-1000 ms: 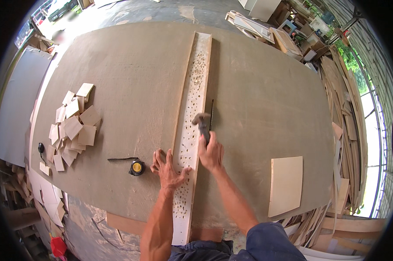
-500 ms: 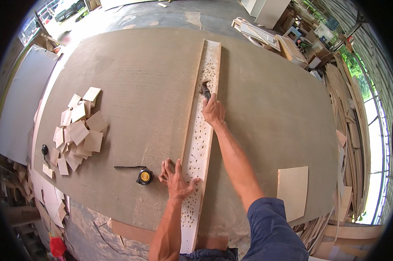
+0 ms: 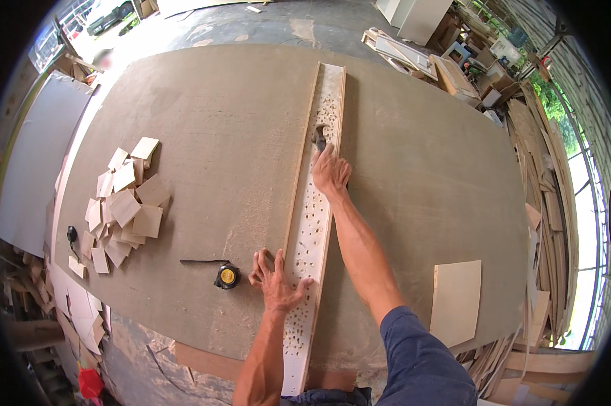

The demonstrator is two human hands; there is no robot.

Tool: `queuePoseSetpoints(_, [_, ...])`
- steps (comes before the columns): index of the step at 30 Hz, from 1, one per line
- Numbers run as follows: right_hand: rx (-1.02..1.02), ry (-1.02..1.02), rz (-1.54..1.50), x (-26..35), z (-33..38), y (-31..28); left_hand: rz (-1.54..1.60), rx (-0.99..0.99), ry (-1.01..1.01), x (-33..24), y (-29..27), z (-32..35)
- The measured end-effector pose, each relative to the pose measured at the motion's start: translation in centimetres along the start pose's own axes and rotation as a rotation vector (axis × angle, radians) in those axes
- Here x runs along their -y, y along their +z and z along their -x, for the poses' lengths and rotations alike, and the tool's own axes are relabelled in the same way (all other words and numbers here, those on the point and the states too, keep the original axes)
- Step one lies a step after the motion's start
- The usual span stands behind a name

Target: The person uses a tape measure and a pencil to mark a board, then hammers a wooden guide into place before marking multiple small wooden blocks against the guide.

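Note:
A long pale board (image 3: 322, 101) dotted with many small holes lies lengthwise down the middle of a big brown worktable (image 3: 211, 135). My left hand (image 3: 276, 283) presses flat on the board's near left edge, fingers spread. My right hand (image 3: 330, 170) is stretched far out along the board, closed around a small dark hand tool (image 3: 319, 137) that rests on the board's surface. A narrow wooden strip (image 3: 300, 162) runs along the board's left side.
A yellow and black tape measure (image 3: 227, 276) with its tape pulled out lies just left of my left hand. A heap of small square wood offcuts (image 3: 124, 203) sits at the table's left. A pale panel (image 3: 456, 301) lies at the right edge. Stacked timber fills the right side.
My right hand has slid the tool farther away along the board, arm stretching out. My left hand has stayed pressed on the board's near part.

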State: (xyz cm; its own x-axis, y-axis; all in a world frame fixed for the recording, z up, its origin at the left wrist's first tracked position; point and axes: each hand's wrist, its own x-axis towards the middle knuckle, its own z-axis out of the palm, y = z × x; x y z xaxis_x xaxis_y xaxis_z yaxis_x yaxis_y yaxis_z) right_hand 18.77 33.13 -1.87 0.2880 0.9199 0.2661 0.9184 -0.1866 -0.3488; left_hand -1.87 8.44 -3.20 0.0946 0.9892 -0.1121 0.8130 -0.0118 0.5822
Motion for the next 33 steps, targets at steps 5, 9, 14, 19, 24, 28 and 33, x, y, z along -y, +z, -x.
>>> queuePoseSetpoints(5, [-0.285, -0.036, -0.100, 1.6, 0.6, -0.9, -0.014, -0.015, -0.014, 0.0, -0.4, 0.2])
queuePoseSetpoints(9, [0.027, -0.061, 0.055, -0.5, -0.5, -1.0, -0.007, -0.001, -0.013, -0.5, -0.5, 0.1])
queuePoseSetpoints(14, [-0.290, -0.105, -0.119, 1.4, 0.1, -2.2, -0.008, -0.011, -0.019, 0.0, -0.5, 0.2])
queuePoseSetpoints(19, [0.191, 0.011, 0.100, -1.2, -2.7, -3.5, -0.004, 0.019, -0.010, -0.6, 0.1, -0.1])
queuePoseSetpoints(24, [0.063, 0.059, -0.397, 0.8, 6.2, -6.3, -0.009, -0.009, -0.031, 0.0, -0.7, -0.1])
queuePoseSetpoints(28, [-0.069, -0.015, -0.444, -2.2, 18.3, -7.1, 0.027, -0.024, 0.005, -0.4, -0.5, 0.2])
queuePoseSetpoints(33, [0.097, -0.167, -0.328, -3.6, 27.2, -10.8, 0.016, -0.028, 0.007, 0.2, -0.4, 0.1])
